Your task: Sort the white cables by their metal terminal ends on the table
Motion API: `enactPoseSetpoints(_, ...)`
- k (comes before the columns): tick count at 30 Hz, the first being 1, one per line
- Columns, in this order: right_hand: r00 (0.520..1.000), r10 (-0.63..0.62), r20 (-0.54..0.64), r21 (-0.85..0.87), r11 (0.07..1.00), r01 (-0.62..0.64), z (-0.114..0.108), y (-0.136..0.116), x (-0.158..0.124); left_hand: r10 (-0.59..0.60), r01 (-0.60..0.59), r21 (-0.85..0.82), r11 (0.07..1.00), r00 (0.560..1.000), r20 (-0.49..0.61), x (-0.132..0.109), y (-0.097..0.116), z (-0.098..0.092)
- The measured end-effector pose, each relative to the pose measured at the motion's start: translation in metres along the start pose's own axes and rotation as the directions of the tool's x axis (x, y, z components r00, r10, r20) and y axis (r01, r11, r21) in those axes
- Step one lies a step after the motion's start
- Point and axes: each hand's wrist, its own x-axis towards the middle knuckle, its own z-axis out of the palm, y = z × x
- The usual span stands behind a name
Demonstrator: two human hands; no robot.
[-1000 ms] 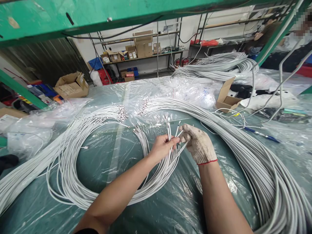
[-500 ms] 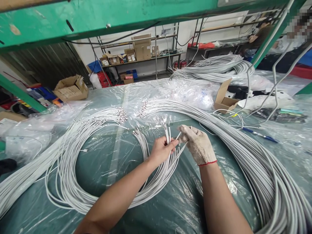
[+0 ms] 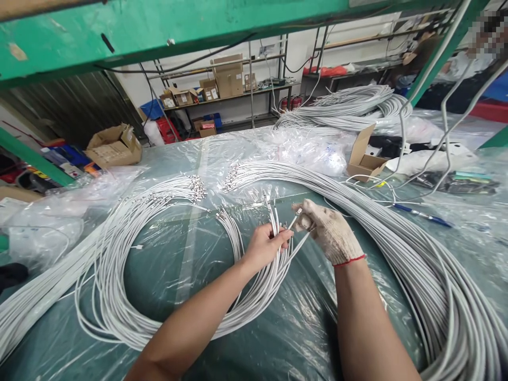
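Note:
My bare left hand [image 3: 264, 244] is closed round a small bundle of grey-white cables [image 3: 273, 218], their metal-tipped ends sticking up past its fingers. My right hand [image 3: 329, 232], in a knitted work glove, pinches the tip of one cable [image 3: 297, 214] just right of that bundle. Both hands hover over the middle of a table covered in green plastic sheet [image 3: 186, 254]. The held cables run down into a coiled loop of cables [image 3: 119, 286] lying on the left. A much thicker cable bundle [image 3: 416, 264] sweeps round on the right.
A small open cardboard box [image 3: 363, 159] and a blue pen [image 3: 420, 214] lie at the right. Crumpled clear bags [image 3: 43, 222] sit left. Another cable heap [image 3: 349, 106] lies at the back. A green beam [image 3: 159, 32] hangs overhead. A person [image 3: 480, 47] stands far right.
My right hand has shifted slightly right and up, drawing one cable tip away from the bundle. My left hand keeps its grip on the bundle.

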Motion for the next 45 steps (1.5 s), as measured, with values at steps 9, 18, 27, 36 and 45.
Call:
enactPoseSetpoints(9,0.994,0.106,0.037,0.232,0.966,-0.112,0.011,0.008,0.001,0.012,-0.013,-0.015,1.0,0.996,-0.088,0.0,0.0,-0.002)
enactPoseSetpoints(18,0.988,0.149,0.032,0.356,0.922,-0.15,0.018,0.005,0.001,-0.01,-0.006,-0.114,0.994,0.99,-0.138,0.001,-0.001,0.0)
enactPoseSetpoints(27,0.986,0.104,0.132,0.321,0.936,-0.142,0.021,0.01,0.0,-0.012,-0.001,-0.084,0.996,0.988,-0.156,0.0,0.0,0.001)
enactPoseSetpoints(36,0.996,0.037,0.078,0.269,0.961,-0.057,0.021,0.004,-0.004,-0.041,0.022,-0.199,0.98,0.995,-0.091,-0.001,0.003,0.006)
enactPoseSetpoints(45,0.999,-0.035,0.015,0.188,0.982,0.032,0.01,0.003,0.0,-0.207,0.279,-0.459,0.844,0.957,0.202,0.027,0.028,0.005)
